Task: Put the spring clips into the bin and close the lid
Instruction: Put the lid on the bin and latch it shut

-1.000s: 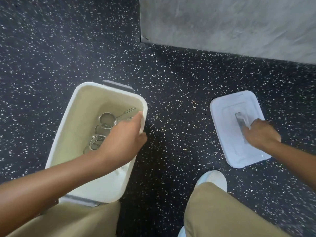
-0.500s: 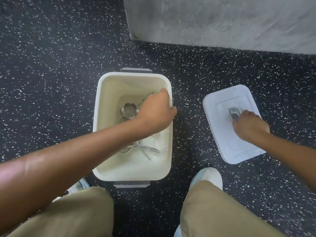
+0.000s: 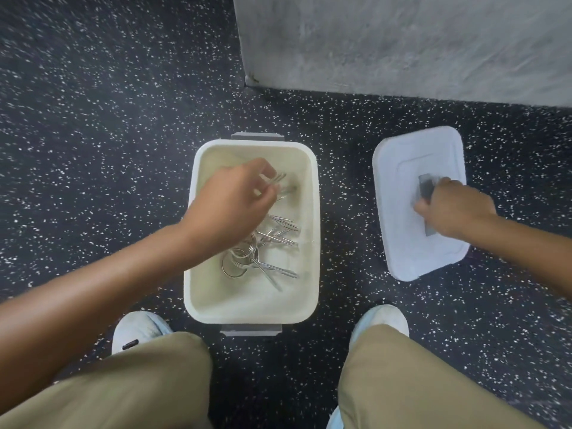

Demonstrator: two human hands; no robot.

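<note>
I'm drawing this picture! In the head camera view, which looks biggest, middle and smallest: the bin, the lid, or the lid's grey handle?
1. bin, largest.
2. lid, clearly smaller as it looks here.
3. grey handle, smallest, partly hidden under the right hand.

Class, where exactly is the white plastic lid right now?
In the head view, the white rectangular plastic lid lies flat on the dark speckled floor, right of the open cream bin, with the right hand on its grey handle.

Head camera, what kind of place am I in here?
Probably a gym or workshop-type room, though that is a guess. The floor is dark speckled rubber-like flooring, a bare grey concrete-looking wall meets it, and the metal spring clips in the bin resemble barbell collars.
</note>
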